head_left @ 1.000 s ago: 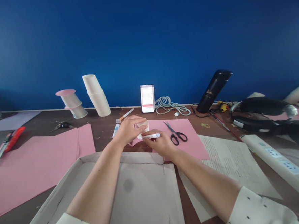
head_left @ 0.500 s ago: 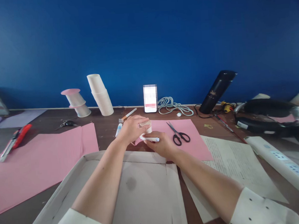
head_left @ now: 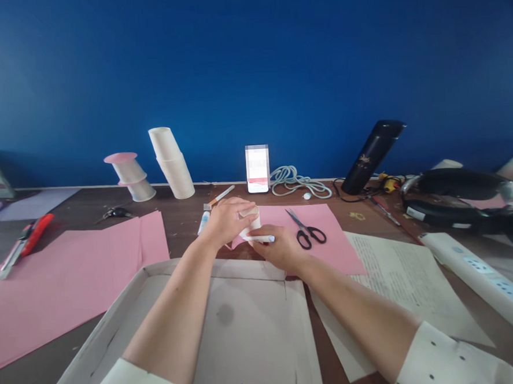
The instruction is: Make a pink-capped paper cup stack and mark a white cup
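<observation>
My left hand (head_left: 226,220) presses down on a white paper cup (head_left: 251,222) that stands upside down on a pink paper sheet (head_left: 324,234). My right hand (head_left: 280,249) holds a white pen (head_left: 260,238) against the cup's base, lying almost flat with its tip toward the cup. Both hands hide most of the cup. Black-handled scissors (head_left: 306,230) lie on the same pink sheet just right of my right hand.
An open cardboard box (head_left: 158,290) lies under my forearms. More pink sheets (head_left: 70,273) lie at left, printed paper (head_left: 396,270) at right. At the back stand stacked white cups (head_left: 172,162), a phone (head_left: 257,169), a coiled cable (head_left: 297,182) and a black bottle (head_left: 371,153). A power strip (head_left: 478,271) lies at right.
The pen in my right hand has moved in closer to the cup's base. My head has shifted a little, so the view slid slightly to the left.
</observation>
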Demonstrator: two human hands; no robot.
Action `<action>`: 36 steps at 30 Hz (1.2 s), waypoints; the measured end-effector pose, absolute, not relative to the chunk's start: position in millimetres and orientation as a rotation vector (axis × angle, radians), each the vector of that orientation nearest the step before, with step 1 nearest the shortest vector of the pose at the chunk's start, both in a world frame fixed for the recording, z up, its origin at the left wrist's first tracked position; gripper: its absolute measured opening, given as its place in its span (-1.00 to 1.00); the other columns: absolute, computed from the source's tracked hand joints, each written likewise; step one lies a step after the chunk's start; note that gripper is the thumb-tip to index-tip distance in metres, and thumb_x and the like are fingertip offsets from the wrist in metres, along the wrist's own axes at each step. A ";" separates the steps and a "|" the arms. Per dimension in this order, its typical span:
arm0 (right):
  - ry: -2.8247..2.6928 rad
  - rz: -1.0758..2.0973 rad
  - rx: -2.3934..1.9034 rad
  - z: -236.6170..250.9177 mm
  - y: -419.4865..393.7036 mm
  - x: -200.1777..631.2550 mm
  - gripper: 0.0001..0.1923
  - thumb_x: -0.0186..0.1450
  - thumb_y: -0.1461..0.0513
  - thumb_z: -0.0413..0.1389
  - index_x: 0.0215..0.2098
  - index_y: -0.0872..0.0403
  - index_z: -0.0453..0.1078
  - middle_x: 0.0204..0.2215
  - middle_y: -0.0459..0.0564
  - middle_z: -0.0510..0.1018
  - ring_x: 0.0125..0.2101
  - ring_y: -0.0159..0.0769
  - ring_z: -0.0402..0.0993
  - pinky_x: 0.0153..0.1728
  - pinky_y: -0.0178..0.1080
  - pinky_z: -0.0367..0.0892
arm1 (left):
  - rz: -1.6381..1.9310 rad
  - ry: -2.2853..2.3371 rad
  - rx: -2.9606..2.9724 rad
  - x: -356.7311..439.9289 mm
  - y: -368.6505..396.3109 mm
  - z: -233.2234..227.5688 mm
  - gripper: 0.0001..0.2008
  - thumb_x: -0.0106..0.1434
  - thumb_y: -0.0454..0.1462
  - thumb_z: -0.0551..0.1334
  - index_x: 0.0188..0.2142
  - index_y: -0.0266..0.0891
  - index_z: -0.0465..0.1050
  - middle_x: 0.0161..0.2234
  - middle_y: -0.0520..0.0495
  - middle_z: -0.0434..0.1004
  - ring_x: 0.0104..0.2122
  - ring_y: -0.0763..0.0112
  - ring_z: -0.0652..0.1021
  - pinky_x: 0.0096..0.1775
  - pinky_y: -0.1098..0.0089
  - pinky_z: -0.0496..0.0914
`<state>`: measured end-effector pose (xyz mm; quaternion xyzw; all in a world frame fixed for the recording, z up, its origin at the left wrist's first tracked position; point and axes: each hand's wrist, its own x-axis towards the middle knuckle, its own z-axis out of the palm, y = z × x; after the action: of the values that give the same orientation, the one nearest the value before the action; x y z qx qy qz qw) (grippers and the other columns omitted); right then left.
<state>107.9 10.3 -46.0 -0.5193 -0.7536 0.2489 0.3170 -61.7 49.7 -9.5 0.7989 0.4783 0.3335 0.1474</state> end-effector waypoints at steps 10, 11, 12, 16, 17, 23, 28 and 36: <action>-1.948 0.654 -1.413 -41.5 8.2 111.4 -0.82 0.16 0.18 0.15 -0.27 -0.12 0.53 -0.22 -0.14 0.60 -0.29 -0.30 0.52 -0.32 -0.30 0.38 | 0.954 1.369 2.321 -62.4 49.1 -9.0 -0.68 0.20 -0.09 0.17 -0.08 -0.07 0.50 -0.03 0.00 0.50 -0.02 0.25 0.45 0.04 0.22 0.30; -1.942 0.655 -1.416 -41.6 8.4 111.9 -0.82 0.16 0.17 0.15 -0.27 -0.11 0.53 -0.23 -0.13 0.60 -0.29 -0.30 0.52 -0.32 -0.30 0.39 | 0.953 1.367 2.326 -62.5 49.0 -8.7 -0.68 0.20 -0.09 0.17 -0.09 -0.07 0.50 -0.03 -0.01 0.50 -0.02 0.25 0.45 0.04 0.22 0.30; -1.938 0.657 -1.418 -42.0 8.6 112.4 -0.83 0.16 0.17 0.15 -0.28 -0.11 0.54 -0.23 -0.13 0.60 -0.29 -0.30 0.52 -0.32 -0.30 0.39 | 0.952 1.366 2.329 -62.5 48.9 -8.5 -0.68 0.20 -0.09 0.17 -0.09 -0.07 0.50 -0.04 -0.01 0.50 -0.02 0.25 0.45 0.04 0.22 0.30; -1.922 0.661 -1.446 -43.7 9.9 114.7 -0.85 0.16 0.15 0.15 -0.31 -0.13 0.53 -0.27 -0.15 0.61 -0.32 -0.31 0.52 -0.32 -0.30 0.39 | 0.953 1.364 2.337 -62.4 48.2 -7.2 -0.68 0.20 -0.09 0.17 -0.09 -0.08 0.50 -0.05 -0.01 0.50 -0.04 0.26 0.45 0.03 0.23 0.30; -1.914 0.663 -1.454 -44.1 10.1 115.4 -0.85 0.15 0.14 0.15 -0.31 -0.13 0.53 -0.28 -0.15 0.61 -0.33 -0.32 0.52 -0.33 -0.31 0.39 | 0.955 1.365 2.336 -62.3 48.0 -6.9 -0.68 0.20 -0.09 0.17 -0.09 -0.08 0.50 -0.05 0.00 0.50 -0.04 0.26 0.45 0.03 0.24 0.30; -1.844 0.714 -1.476 -45.6 12.0 120.6 -0.83 0.11 0.12 0.17 -0.33 -0.08 0.55 -0.37 -0.12 0.62 -0.42 -0.33 0.51 -0.48 -0.34 0.33 | 0.940 1.380 2.315 -61.5 48.0 -6.1 -0.68 0.20 -0.08 0.17 -0.09 -0.07 0.50 -0.04 0.00 0.50 -0.03 0.26 0.45 0.03 0.23 0.30; -1.830 0.810 -1.528 -40.3 14.2 127.5 -0.79 0.09 0.11 0.15 -0.33 -0.05 0.55 -0.53 -0.13 0.59 -0.55 -0.37 0.44 -0.57 -0.36 0.26 | 0.944 1.364 2.331 -62.6 49.0 -8.0 -0.66 0.20 -0.08 0.17 -0.08 -0.08 0.50 -0.04 0.00 0.50 -0.03 0.26 0.45 0.04 0.22 0.30; -1.750 0.924 -1.530 -34.1 17.6 133.7 -0.76 0.07 0.16 0.15 -0.32 0.04 0.56 -0.60 -0.11 0.55 -0.62 -0.44 0.36 -0.62 -0.40 0.21 | 0.930 1.381 2.315 -61.8 48.6 -7.1 -0.66 0.20 -0.07 0.16 -0.08 -0.05 0.50 -0.03 0.00 0.50 -0.01 0.23 0.44 0.04 0.21 0.30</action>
<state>133.7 17.6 -34.1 -0.5806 -0.6640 0.3507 0.3147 -61.8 48.6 -7.1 0.8034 0.4792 0.3226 0.1445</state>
